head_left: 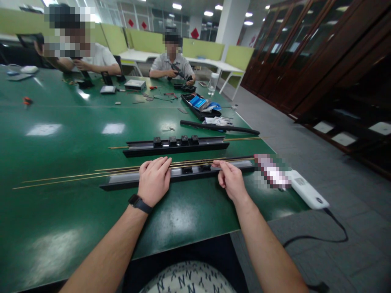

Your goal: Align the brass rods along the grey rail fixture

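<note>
A long black channel [198, 175] with a pale inner strip lies in front of me on the green table. Small dark blocks [187, 169] sit inside it. Several thin brass rods [70, 176] run along it and stick out past its left end. My left hand [155, 179] is wrapped over the channel and rods left of the blocks, its fingers together. At the right, my right hand [230, 177] is closed in a pinch at the rods, index finger foremost; the exact grip at the fingertips is too small to make out.
Behind lies a second black channel [177, 147] with several dark blocks and brass rods. Farther back are a black strip [220, 127], white gloves [217, 121] and a black tray [200, 110]. A white power bank [308, 190] with a cable lies right. Two people sit across the table.
</note>
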`<state>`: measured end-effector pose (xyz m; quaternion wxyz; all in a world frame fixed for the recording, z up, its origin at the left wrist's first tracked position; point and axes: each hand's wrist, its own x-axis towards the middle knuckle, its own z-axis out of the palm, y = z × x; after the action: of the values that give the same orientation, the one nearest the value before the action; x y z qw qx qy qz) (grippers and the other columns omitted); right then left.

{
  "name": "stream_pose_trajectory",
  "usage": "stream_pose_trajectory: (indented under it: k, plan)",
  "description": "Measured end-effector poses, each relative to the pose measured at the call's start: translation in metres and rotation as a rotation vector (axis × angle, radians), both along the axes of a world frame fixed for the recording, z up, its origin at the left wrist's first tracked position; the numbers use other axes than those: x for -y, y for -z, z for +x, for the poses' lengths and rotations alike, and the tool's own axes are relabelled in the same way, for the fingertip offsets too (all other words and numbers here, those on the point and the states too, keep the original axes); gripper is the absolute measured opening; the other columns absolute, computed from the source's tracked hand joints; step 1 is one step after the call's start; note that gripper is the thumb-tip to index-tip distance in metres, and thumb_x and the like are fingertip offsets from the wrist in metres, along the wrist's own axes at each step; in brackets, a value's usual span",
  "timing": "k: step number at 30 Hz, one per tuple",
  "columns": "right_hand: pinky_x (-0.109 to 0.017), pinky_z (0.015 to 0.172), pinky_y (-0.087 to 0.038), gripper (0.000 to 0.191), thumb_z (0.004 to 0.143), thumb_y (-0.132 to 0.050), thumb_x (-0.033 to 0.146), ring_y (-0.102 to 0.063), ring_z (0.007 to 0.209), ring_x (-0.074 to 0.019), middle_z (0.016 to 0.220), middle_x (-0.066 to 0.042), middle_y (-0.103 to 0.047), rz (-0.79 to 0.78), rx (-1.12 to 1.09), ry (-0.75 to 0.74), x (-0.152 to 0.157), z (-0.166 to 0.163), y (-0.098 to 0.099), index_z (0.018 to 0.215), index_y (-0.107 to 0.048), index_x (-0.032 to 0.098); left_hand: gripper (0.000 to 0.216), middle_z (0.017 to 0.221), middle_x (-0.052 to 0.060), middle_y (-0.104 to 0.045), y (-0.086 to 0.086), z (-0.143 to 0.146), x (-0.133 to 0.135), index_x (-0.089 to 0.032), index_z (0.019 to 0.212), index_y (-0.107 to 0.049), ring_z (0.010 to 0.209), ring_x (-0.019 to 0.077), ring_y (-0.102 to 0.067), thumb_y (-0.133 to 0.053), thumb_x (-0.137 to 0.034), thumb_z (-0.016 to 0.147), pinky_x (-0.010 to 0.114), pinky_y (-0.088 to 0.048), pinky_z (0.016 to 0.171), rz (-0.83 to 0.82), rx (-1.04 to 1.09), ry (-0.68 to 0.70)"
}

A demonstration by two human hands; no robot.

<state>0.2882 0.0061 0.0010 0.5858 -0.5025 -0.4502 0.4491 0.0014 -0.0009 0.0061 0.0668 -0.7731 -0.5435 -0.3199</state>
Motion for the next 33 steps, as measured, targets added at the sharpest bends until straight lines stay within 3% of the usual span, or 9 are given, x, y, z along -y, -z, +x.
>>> stream_pose_trajectory:
  k: [13, 33]
  plan:
    - [-0.019, 0.029, -0.025, 0.042, 0.088, -0.074, 0.057, -0.044, 0.036, -0.0040, 0.097, -0.010, -0.081, -0.001, -0.042, 0.063, -0.0013, 0.0015, -0.0027, 0.101, -0.080, 0.017, 0.037, 0.137, 0.009, -0.075, 0.0010, -0.0009, -0.0007, -0.026, 0.135, -0.070, 0.128, 0.0296, -0.069, -0.049, -0.026, 0.105, 0.052, -0.041, 0.109, 0.008, 0.006, 0.004]
    - [-0.018, 0.029, -0.027, 0.045, 0.091, -0.074, 0.059, -0.045, 0.037, -0.0033, 0.107, -0.012, -0.081, -0.011, -0.026, -0.041, -0.0015, 0.0027, 0.0055, 0.108, -0.082, 0.018, 0.038, 0.139, 0.009, -0.075, 0.0010, -0.0004, -0.0002, -0.026, 0.136, -0.071, 0.129, 0.0302, -0.069, -0.052, -0.027, 0.104, 0.053, -0.040, 0.109, 0.004, 0.002, -0.005]
